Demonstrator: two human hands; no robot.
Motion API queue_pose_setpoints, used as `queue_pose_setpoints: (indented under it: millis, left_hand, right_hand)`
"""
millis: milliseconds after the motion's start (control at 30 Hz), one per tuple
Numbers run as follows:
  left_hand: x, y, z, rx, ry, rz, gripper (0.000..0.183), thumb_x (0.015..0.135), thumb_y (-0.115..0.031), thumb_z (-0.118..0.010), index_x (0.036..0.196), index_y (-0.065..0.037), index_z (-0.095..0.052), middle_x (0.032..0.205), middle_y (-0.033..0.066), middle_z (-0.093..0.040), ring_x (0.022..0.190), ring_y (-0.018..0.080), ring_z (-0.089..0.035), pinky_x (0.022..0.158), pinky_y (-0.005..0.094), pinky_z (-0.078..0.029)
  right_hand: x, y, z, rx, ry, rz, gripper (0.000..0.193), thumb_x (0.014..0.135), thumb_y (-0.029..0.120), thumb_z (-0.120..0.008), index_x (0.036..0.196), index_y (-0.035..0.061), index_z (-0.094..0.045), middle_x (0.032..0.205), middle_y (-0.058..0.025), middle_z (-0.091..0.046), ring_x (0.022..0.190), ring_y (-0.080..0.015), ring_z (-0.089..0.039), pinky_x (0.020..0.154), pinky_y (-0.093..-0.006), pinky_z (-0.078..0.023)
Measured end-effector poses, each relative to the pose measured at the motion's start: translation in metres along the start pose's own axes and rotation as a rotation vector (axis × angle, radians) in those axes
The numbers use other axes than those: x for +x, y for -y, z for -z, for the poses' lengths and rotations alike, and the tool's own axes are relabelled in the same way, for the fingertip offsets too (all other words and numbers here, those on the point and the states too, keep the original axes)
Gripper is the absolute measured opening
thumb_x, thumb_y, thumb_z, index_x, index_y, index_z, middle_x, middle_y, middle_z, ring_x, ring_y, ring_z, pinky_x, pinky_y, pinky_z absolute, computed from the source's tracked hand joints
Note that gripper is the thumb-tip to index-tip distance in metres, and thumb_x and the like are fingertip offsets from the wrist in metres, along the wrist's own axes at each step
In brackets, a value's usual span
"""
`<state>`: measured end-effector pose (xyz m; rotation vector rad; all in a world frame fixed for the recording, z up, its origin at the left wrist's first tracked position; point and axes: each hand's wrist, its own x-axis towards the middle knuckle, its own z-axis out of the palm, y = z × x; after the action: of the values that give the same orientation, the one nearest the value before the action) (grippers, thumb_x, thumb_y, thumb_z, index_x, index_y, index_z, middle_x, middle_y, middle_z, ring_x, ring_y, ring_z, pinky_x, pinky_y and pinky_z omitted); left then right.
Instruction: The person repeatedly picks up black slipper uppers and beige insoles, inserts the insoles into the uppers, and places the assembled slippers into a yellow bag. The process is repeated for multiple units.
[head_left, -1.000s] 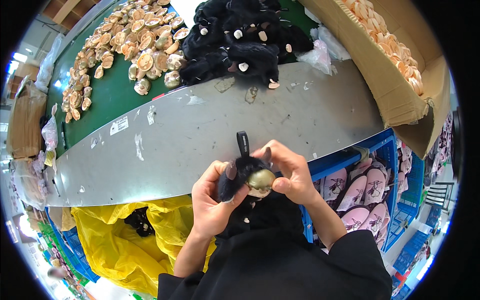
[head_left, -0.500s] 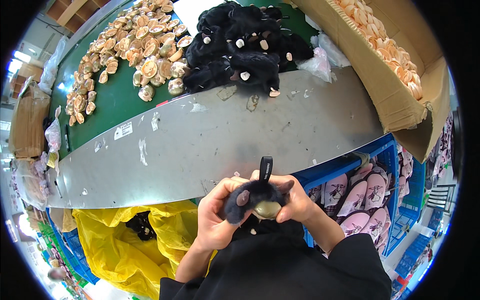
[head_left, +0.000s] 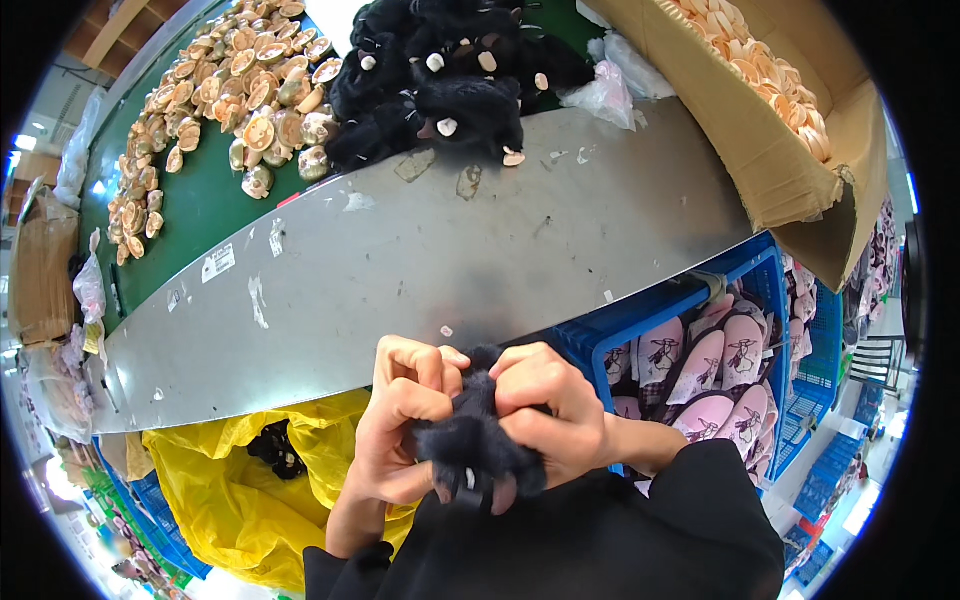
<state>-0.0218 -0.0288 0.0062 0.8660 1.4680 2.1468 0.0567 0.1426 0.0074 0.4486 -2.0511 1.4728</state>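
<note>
Left hand [head_left: 405,420]: fingers curled, gripping the left side of a black plush piece [head_left: 480,435]. Right hand [head_left: 555,410]: also curled, thumb and fingers pinching the right side. Neither hand is spread; the plush is squeezed between them. Exact fingertip contact underneath: can't tell, hidden.

Plush location: in front of the torso, by the near edge of the grey metal table [head_left: 450,260]. Short-pile fur, slightly blurred; a brown ear-like flap [head_left: 503,495] and a small white bit show at its lower end.

Markings: white rectangular label [head_left: 218,262] stuck on the metal, print too small to read. Pale tape scraps nearby. Pink slipper-shaped pieces [head_left: 745,345] in the blue plastic crate [head_left: 608,345] carry dark line drawings.

Materials: rounded, hollow gold-and-peach shells [head_left: 260,130] heaped on the green surface [head_left: 205,190], black plush pile [head_left: 430,95] just right of them. Corrugated cardboard box [head_left: 790,190] at right holds curved peach pieces [head_left: 775,85]. Crumpled yellow bag [head_left: 220,510] lower left, dark items inside.
</note>
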Motion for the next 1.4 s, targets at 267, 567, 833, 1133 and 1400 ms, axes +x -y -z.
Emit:
queue_pose_setpoints:
  millis: [267, 567, 833, 1133, 1400]
  left_hand:
    - [0.0, 0.011, -0.009, 0.126, -0.107, -0.261, 0.023, 0.074, -0.017, -0.076, 0.077, -0.001, -0.061, 0.085, 0.007, -0.044, 0.074, 0.0224, -0.048, 0.069, 0.037, -0.049]
    - [-0.007, 0.011, -0.016, 0.18, -0.157, -0.151, 0.039, 0.079, -0.03, -0.084, 0.09, -0.001, -0.061, 0.094, 0.0099, -0.049, 0.085, 0.0235, -0.054, 0.082, 0.0412, -0.053]
    - [-0.011, 0.015, -0.025, -0.098, -0.166, -0.146, 0.034, 0.083, -0.024, -0.079, 0.097, -0.004, -0.056, 0.1, 0.0125, -0.051, 0.088, 0.0249, -0.054, 0.079, 0.0384, -0.05]
    - [-0.022, 0.009, -0.015, 0.192, -0.283, -0.174, 0.037, 0.071, -0.018, -0.088, 0.087, -0.005, -0.057, 0.09, 0.0086, -0.058, 0.079, 0.0227, -0.052, 0.073, 0.0383, -0.048]
    - [-0.019, -0.005, -0.005, 0.274, -0.243, -0.147, 0.042, 0.068, -0.011, -0.089, 0.087, -0.006, -0.053, 0.092, 0.0081, -0.052, 0.078, 0.0207, -0.048, 0.07, 0.0356, -0.042]
  right_hand:
    - [-0.009, 0.0, -0.01, 0.047, -0.048, 0.073, 0.021, 0.059, -0.002, -0.064, 0.079, -0.002, -0.059, 0.094, -0.0148, -0.054, 0.068, -0.0296, -0.056, 0.063, -0.0372, -0.054]
    - [0.0, 0.01, -0.001, 0.064, -0.044, -0.114, 0.022, 0.061, 0.0, -0.075, 0.076, 0.0005, -0.058, 0.09, -0.0117, -0.055, 0.061, -0.0205, -0.05, 0.049, -0.029, -0.041]
    - [0.013, 0.015, -0.006, 0.259, -0.073, -0.096, 0.025, 0.07, 0.007, -0.084, 0.073, -0.0008, -0.06, 0.088, -0.0116, -0.055, 0.064, -0.0204, -0.044, 0.056, -0.0318, -0.036]
    - [0.036, 0.015, -0.005, 0.429, 0.127, -0.318, 0.031, 0.079, 0.014, -0.085, 0.089, -0.0019, -0.061, 0.091, -0.0138, -0.056, 0.076, -0.0263, -0.056, 0.066, -0.0318, -0.047]
    - [0.021, -0.025, -0.017, 0.84, 0.212, -0.305, 0.029, 0.078, 0.019, -0.083, 0.085, 0.0015, -0.06, 0.092, -0.0111, -0.057, 0.077, -0.0235, -0.051, 0.07, -0.0352, -0.043]
